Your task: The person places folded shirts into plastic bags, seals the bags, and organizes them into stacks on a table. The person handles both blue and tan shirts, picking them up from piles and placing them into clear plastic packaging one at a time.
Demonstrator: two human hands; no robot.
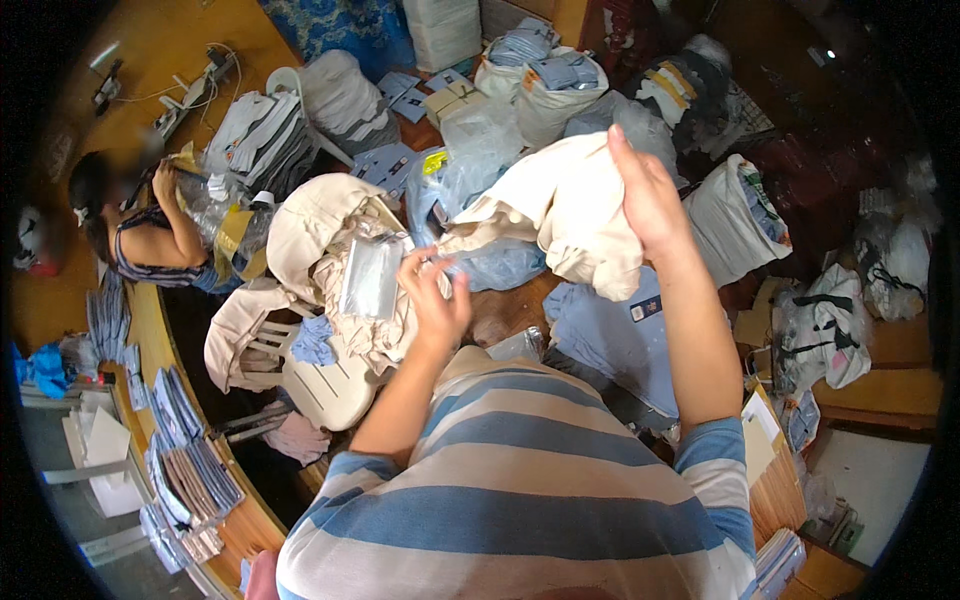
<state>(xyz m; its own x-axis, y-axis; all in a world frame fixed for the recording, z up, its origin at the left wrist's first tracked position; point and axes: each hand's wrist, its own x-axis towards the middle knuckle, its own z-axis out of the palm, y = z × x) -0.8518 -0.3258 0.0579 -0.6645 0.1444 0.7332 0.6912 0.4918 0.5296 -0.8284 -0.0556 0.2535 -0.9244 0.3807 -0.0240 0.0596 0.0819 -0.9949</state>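
Observation:
A crumpled cream garment (575,205) hangs in the air in front of me. My right hand (655,205) grips its bulk from the right side, with some fingers hidden by the cloth. The garment's narrow end trails left to my left hand (437,300), whose curled fingertips pinch it. Just left of that hand, a clear plastic packet (370,278) lies on a heap of cream clothes (345,325) piled over a chair. Beyond the garment sits a pale blue plastic bag (500,262). Folded light blue shirts (625,335) lie below my right forearm.
A cream plastic chair (335,390) carries a small blue cloth (314,342). Stuffed white sacks (735,220) stand on the right and at the back. At left, a person (165,225) handles plastic near a wooden counter (265,510) bearing folded garments.

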